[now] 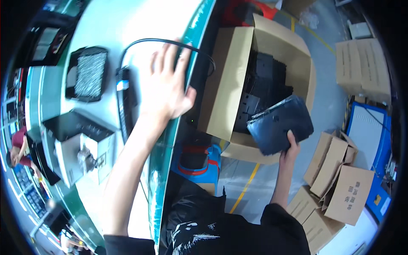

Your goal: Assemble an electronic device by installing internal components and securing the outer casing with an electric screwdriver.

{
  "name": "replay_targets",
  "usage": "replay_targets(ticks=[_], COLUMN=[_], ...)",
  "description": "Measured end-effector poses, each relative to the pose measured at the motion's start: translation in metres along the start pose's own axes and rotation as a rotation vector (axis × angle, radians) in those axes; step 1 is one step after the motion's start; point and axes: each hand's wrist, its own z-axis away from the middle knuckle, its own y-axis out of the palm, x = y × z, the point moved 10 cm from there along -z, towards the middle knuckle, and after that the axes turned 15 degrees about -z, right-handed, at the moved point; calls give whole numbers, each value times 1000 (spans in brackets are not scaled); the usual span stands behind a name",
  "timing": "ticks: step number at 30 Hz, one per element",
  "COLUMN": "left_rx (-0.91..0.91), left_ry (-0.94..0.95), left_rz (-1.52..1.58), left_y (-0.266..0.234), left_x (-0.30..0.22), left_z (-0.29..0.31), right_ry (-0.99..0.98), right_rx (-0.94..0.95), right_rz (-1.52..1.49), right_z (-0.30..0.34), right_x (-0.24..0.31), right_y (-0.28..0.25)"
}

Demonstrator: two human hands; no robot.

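Note:
My left hand (169,87) rests palm down on the edge of the white worktable (142,57), fingers spread, with nothing in it. A black cable (148,40) arches past its fingertips and runs down to a dark stick-shaped tool with a blue and white band (122,85). Over to the right, my right hand (290,151) grips a flat, glossy black plastic panel (280,124) by its near edge. The panel is tilted above the near right corner of an open cardboard box (225,80). Dark plastic parts (265,78) lie jumbled inside that box.
On the table stand a black tray of small metal pieces (90,74) and a grey box with a clear bag (76,159). A blue and red stool (199,168) is below the table edge. Cartons (350,191) crowd the right. Another person (19,146) is at far left.

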Motion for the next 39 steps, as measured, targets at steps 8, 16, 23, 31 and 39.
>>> replay_targets(ticks=[8,16,23,31,39], left_rx=[-163,-434,-614,-228,5], left_ry=[-183,-282,-1060,-2185,-2195], left_rz=[78,832,176,-398,-43], left_y=[15,-68,-152,-207,-174], left_x=[-19,-18,68,70,94], left_z=[41,301,584,863,897], right_ry=[496,1101,1376,1401,1405], right_rx=[545,1116,1274,1460,1335], right_rz=[-513,-366,55,345,446], right_z=[212,390,526,642,650], right_x=[-1,-41,-106,-219,-265], right_y=[76,140,209,228,215])
